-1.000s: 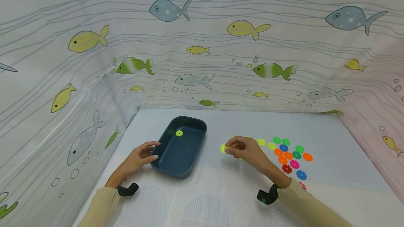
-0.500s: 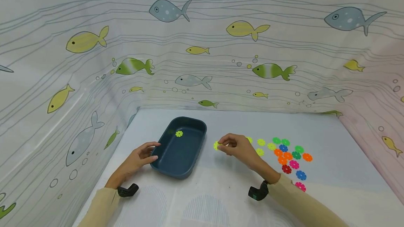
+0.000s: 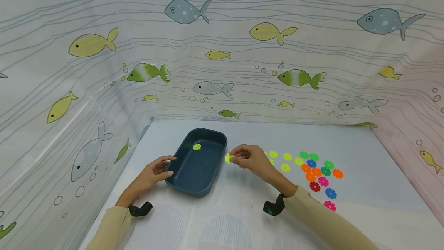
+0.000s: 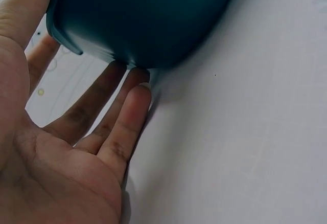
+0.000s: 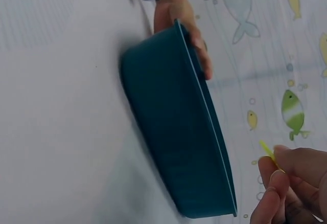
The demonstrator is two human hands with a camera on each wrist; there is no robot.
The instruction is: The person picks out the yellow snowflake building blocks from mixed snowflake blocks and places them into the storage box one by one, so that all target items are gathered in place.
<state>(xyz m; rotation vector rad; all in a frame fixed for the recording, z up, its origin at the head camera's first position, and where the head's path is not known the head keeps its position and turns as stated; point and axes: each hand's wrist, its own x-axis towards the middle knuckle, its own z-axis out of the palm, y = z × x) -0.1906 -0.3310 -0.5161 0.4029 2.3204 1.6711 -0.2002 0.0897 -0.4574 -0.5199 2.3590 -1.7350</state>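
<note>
My left hand (image 3: 150, 173) holds the near-left rim of a dark blue plastic tub (image 3: 194, 173). Its thumb and index finger lie over the rim, and in the left wrist view the other fingertips (image 4: 137, 96) are against the outer wall. One yellow notched disc (image 3: 197, 147) lies on the tub's floor. Just right of the tub, my right hand (image 3: 252, 160) pinches another yellow notched disc (image 3: 227, 158) between thumb and fingertips. The right wrist view shows that pinched disc (image 5: 265, 147) edge-on, above the level of the tub's rim.
Several yellow discs (image 3: 286, 157) lie to the right of the right hand, some partly hidden by it. Beyond them are green (image 3: 328, 164), orange (image 3: 338, 173), blue (image 3: 331, 193), pink (image 3: 330, 206) and dark red (image 3: 315, 186) discs. Fish-printed cloth walls (image 3: 243, 88) surround the white table (image 3: 239, 219).
My right hand has moved left with its yellow disc, closer to the tub's right side, uncovering more yellow discs behind it. The left hand and tub have stayed in place.
</note>
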